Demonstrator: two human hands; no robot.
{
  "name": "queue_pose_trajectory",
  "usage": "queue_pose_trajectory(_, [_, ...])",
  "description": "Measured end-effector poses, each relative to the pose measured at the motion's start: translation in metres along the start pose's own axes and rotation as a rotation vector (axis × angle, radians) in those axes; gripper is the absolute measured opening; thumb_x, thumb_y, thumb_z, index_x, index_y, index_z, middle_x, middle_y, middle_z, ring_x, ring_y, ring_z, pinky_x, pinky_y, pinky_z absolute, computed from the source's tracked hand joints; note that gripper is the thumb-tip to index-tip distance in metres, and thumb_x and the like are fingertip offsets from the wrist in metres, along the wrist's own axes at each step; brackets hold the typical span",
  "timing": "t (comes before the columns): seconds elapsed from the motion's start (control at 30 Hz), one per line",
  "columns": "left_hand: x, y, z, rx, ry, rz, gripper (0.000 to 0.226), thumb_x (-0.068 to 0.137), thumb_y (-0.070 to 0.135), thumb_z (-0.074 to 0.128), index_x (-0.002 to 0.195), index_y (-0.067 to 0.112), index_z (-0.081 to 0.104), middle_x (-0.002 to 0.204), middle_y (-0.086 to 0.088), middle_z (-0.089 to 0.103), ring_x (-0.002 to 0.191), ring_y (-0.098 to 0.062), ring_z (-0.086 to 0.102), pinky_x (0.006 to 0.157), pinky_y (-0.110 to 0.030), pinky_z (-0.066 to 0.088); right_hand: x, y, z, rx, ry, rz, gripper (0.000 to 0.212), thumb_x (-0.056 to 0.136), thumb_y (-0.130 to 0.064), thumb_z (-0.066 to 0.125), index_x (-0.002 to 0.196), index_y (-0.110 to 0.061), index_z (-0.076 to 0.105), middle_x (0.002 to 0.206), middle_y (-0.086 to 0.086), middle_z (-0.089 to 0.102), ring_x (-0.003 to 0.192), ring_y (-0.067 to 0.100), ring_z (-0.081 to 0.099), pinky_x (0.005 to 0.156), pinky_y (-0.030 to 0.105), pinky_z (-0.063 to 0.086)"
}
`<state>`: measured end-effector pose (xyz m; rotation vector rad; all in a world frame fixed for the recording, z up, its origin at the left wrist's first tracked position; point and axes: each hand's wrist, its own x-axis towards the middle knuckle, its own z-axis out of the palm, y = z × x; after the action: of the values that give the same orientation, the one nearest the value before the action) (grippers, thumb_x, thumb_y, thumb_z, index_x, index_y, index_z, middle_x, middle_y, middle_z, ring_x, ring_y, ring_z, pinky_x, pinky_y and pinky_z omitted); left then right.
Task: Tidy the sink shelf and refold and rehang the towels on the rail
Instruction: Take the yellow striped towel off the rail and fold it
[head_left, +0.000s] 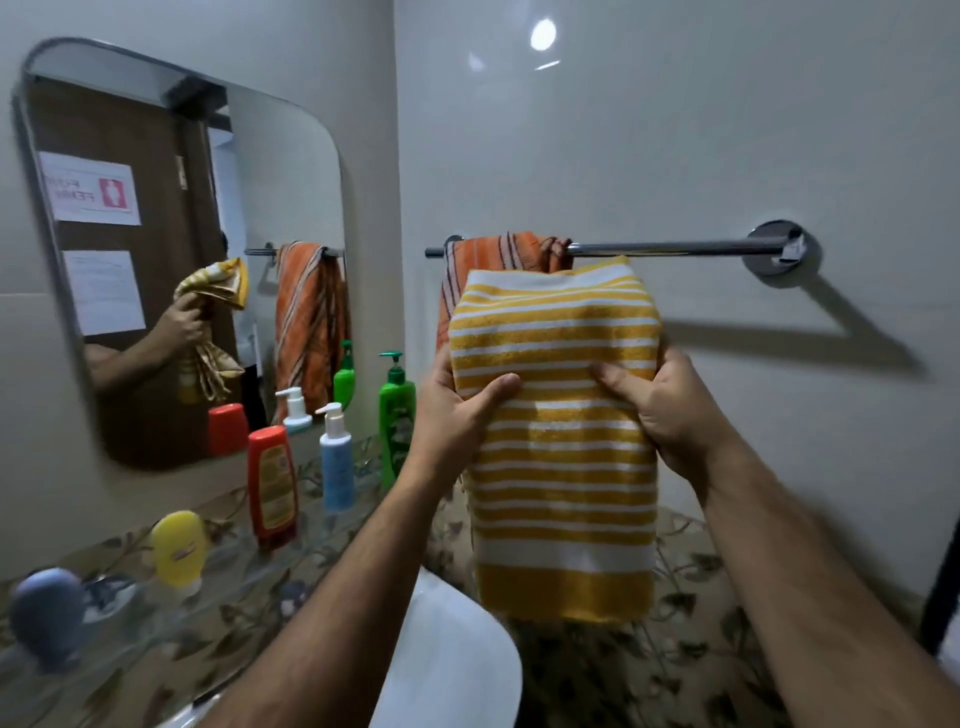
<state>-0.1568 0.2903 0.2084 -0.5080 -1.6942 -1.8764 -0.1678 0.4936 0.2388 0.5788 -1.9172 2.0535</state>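
- A folded yellow-and-white striped terry towel hangs upright in front of the chrome wall-mounted towel rail, its top fold just below the bar and overlapping it in view; whether it touches the rail cannot be told.
- The left hand grips the towel's left edge, thumb across the front, fingers closed behind the cloth.
- The right hand clamps the right edge the same way, thumb pressed on the front.
- An orange striped towel is bunched over the left end of the rail, behind the yellow one.
- Left of and below the rail, a glass shelf carries a row of bottles: a green pump bottle nearest the rail, then a light blue pump bottle, a red upside-down squeeze bottle, a yellow upside-down tube and a grey-blue rounded thing farthest off; their contents cannot be seen.
- Above the shelf hangs a rounded mirror on a plain pale wall.
- Below the rail sits a white basin against floral-patterned tiles.
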Motion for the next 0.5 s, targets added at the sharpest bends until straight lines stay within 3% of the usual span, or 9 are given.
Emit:
queue_pose_trajectory(0.13, [0.024, 0.0, 0.024, -0.034, -0.05, 0.048, 0.053, 0.069, 0.029, 0.078, 0.118, 0.024, 0.057, 0.114, -0.004, 0.069, 0.104, -0.019, 0.069, 0.087, -0.038, 0.058, 0.009, -0.017, -0.022, -0.052, 0.033, -0.084, 0.025, 0.088, -0.008, 0.068, 0.105, -0.025, 0.06, 0.102, 0.002, 0.074, 0.094, 0.021, 0.073, 0.079, 0.038, 0.059])
queue_pose_trajectory(0.3, [0.059, 0.005, 0.052, -0.084, -0.115, 0.122, 0.054, 0.072, 0.028, 0.075, 0.122, 0.02, 0.054, 0.114, -0.005, 0.068, 0.103, -0.018, 0.069, 0.085, -0.036, 0.058, 0.026, -0.041, -0.037, -0.144, 0.124, -0.192, 0.027, 0.089, -0.006, 0.067, 0.103, -0.027, 0.059, 0.097, -0.005, 0.074, 0.089, 0.013, 0.073, 0.076, 0.032, 0.06])
queue_pose_trajectory(0.4, [0.086, 0.008, 0.066, -0.122, -0.169, 0.144, 0.049, 0.076, 0.024, 0.074, 0.12, 0.025, 0.053, 0.115, -0.003, 0.067, 0.103, -0.016, 0.069, 0.085, -0.035, 0.058, 0.036, -0.056, -0.044, -0.265, 0.223, -0.262, 0.022, 0.088, -0.011, 0.07, 0.097, -0.03, 0.06, 0.092, -0.012, 0.073, 0.088, 0.011, 0.072, 0.083, 0.035, 0.059])
queue_pose_trajectory(0.5, [0.118, 0.012, 0.079, -0.106, -0.21, 0.202, 0.043, 0.084, 0.021, 0.073, 0.122, 0.022, 0.053, 0.117, -0.005, 0.067, 0.106, -0.019, 0.067, 0.089, -0.041, 0.057, 0.052, -0.074, -0.05, -0.39, 0.317, -0.335, 0.023, 0.085, -0.019, 0.074, 0.097, -0.032, 0.059, 0.1, -0.009, 0.071, 0.095, 0.014, 0.07, 0.09, 0.042, 0.056])
